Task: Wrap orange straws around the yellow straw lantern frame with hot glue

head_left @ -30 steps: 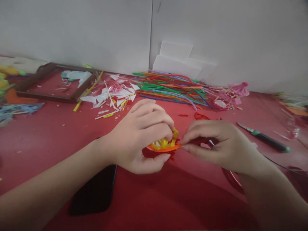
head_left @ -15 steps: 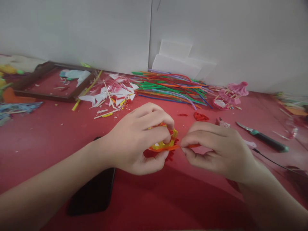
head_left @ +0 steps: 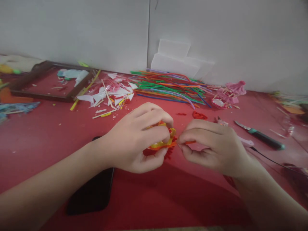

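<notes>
My left hand (head_left: 137, 138) is curled round a small woven piece of orange, yellow and red straws (head_left: 165, 141), held just above the red table (head_left: 48, 134). My right hand (head_left: 211, 146) is to its right, thumb and forefinger pinched on an orange straw end (head_left: 189, 142) that sticks out of the woven piece. Most of the piece is hidden under my left fingers.
A pile of coloured straws (head_left: 168, 86) lies at the back by the white wall. Cut scraps (head_left: 108, 96) and a dark wooden frame (head_left: 40, 81) are back left, pink paper umbrellas (head_left: 228, 93) back right. A green-handled knife (head_left: 261, 138) lies right. A black phone (head_left: 90, 192) sits under my left forearm.
My left fingers have closed tighter over the woven piece, hiding more of the yellow. My right pinch has moved slightly left and up along the orange straw.
</notes>
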A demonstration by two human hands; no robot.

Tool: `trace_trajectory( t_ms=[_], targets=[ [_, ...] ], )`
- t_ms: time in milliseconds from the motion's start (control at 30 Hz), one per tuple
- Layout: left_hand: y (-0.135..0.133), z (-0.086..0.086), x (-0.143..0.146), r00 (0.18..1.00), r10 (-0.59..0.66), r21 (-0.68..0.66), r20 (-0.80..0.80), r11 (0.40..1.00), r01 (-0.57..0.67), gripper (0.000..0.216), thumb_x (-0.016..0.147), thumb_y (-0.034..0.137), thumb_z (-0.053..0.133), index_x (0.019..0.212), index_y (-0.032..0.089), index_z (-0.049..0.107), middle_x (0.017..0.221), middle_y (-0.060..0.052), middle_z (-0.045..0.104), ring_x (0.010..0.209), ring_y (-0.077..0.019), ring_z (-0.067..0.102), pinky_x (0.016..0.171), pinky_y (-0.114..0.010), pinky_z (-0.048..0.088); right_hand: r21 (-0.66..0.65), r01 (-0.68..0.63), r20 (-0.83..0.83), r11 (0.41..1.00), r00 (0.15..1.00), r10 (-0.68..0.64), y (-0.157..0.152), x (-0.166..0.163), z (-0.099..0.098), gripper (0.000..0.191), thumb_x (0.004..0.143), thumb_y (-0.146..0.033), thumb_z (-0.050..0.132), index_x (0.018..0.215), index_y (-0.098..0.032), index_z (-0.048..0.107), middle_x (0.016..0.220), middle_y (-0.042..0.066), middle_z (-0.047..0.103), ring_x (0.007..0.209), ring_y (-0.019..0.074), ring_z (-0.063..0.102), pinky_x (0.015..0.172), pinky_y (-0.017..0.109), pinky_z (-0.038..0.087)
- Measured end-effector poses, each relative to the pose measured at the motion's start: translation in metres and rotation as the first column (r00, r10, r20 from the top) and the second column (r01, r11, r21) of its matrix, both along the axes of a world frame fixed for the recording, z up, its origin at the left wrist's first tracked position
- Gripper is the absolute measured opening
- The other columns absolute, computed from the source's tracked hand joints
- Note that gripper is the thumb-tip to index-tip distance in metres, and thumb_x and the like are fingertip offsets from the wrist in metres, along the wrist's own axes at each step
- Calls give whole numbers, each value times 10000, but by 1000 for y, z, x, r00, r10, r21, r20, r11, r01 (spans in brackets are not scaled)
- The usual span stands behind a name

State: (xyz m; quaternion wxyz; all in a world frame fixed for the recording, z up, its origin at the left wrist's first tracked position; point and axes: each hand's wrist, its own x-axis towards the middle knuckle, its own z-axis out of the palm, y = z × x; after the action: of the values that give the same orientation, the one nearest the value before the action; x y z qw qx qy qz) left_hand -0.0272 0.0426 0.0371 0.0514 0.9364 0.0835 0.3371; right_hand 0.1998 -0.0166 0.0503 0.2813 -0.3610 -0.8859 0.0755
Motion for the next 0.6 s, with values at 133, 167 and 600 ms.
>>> trace_trajectory(
  t_ms=[133, 167, 600],
  targets=[
    [0, 0, 0, 1000, 20, 8, -3, 1000, -20, 72, 788, 173, 600, 857, 185, 585, 1010, -118, 669, 910, -243, 633, 879, -467, 532, -24, 2, -19, 1000, 1000, -2, 1, 0, 0, 142, 869, -103, 558, 849, -222, 632, 779, 1, 665, 697, 116, 609, 643, 237, 474],
    [0, 0, 1, 1000, 23, 10, -2, 1000, -23, 70, 787, 174, 604, 854, 181, 587, 1010, -122, 670, 909, -246, 634, 878, -469, 533, -31, 3, -21, 1000, 1000, -4, 1, 0, -1, 145, 874, -106, 555, 853, -226, 632, 783, 1, 666, 700, 118, 610, 648, 240, 478],
    [1, 0, 2, 1000, -14, 4, -15, 1000, 14, 105, 801, 141, 594, 894, 190, 596, 1012, -95, 672, 943, -233, 641, 893, -437, 522, -181, -9, -65, 983, 998, -3, 4, 5, -2, 113, 927, -157, 576, 939, -232, 660, 844, 14, 681, 762, 129, 623, 658, 258, 482]
  ],
)
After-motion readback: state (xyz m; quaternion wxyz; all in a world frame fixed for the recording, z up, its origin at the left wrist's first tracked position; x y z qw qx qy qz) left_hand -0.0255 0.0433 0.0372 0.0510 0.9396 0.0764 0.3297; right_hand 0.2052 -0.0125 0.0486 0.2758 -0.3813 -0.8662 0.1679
